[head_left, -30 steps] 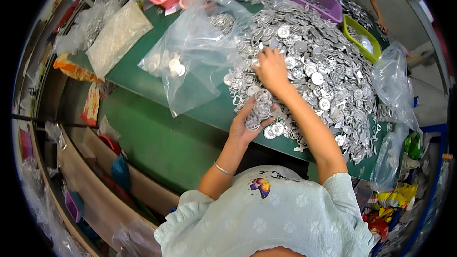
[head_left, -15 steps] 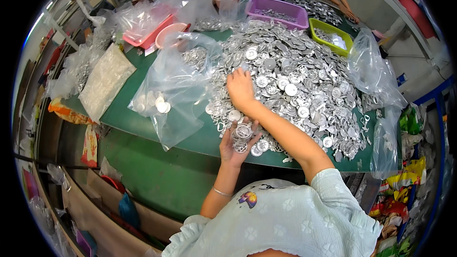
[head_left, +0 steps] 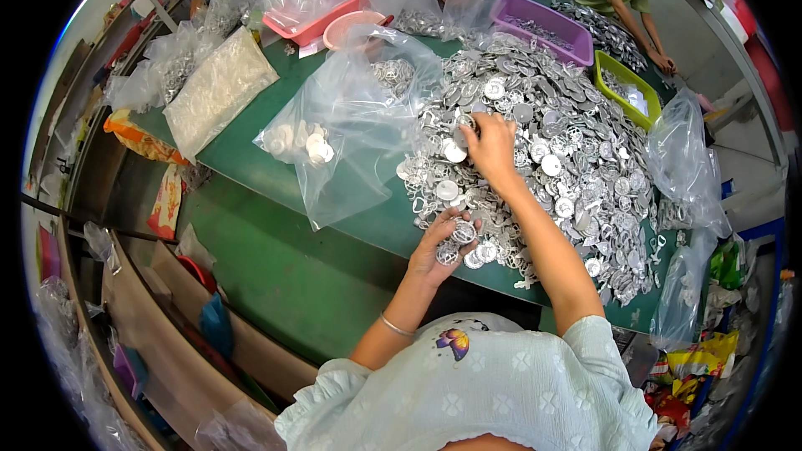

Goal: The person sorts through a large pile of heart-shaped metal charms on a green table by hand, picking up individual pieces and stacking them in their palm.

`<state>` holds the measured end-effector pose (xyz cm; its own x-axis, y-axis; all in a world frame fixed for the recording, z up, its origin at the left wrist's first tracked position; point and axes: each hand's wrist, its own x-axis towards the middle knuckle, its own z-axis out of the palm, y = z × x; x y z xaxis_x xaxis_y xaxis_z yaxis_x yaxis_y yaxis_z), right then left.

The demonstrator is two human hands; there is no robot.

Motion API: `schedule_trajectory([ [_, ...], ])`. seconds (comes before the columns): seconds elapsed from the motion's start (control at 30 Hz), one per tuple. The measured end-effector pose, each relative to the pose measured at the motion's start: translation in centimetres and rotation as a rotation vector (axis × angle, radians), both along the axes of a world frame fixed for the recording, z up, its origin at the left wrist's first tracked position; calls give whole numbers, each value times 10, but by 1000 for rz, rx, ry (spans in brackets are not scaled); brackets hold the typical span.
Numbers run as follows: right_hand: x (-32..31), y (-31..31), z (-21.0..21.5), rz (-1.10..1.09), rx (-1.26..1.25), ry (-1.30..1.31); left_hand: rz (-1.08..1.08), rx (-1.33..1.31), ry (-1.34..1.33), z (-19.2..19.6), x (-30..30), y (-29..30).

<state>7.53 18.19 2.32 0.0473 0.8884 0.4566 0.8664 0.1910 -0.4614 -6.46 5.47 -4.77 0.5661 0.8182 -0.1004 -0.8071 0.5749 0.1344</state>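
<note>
left hand (head_left: 432,257) is closed around silver openwork metal rounds (head_left: 461,232); whether right hand (head_left: 493,149) grips, i cannot tell; large silver metal heap (head_left: 585,154) remains, centre-right.

toward six o'clock, you wear a pale bluish-green blouse (head_left: 518,376) patterned with clover-like motifs (head_left: 501,403). near its twelve o'clock edge sits a purple-and-yellow butterfly (head_left: 454,342). your left sleeve (head_left: 322,392), at nine, is ruffled; your right sleeve (head_left: 597,351), toward two, is short. a slim silvery bangle (head_left: 394,325) rings your left wrist (head_left: 404,307).

A workshop, judging by the heaped metal pieces (head_left: 576,146), green worktable (head_left: 240,144) and plastic bins (head_left: 582,45).
</note>
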Motion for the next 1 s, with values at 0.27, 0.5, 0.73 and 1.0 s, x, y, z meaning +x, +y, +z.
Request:
schedule_trajectory([
  [0.27,40,-25,3,98,56,141,28,-131,-60,1,8,0],
  [0.5,24,-71,39,475,-793,659,69,-57,-58,16,10,5],
  [0.73,3,-21,-10,389,83,-307,33,-59,-82,4,13,1],
  [1.0,26,-52,-4,465,-25,-245,-13,-127,-100,-3,4,0],
])
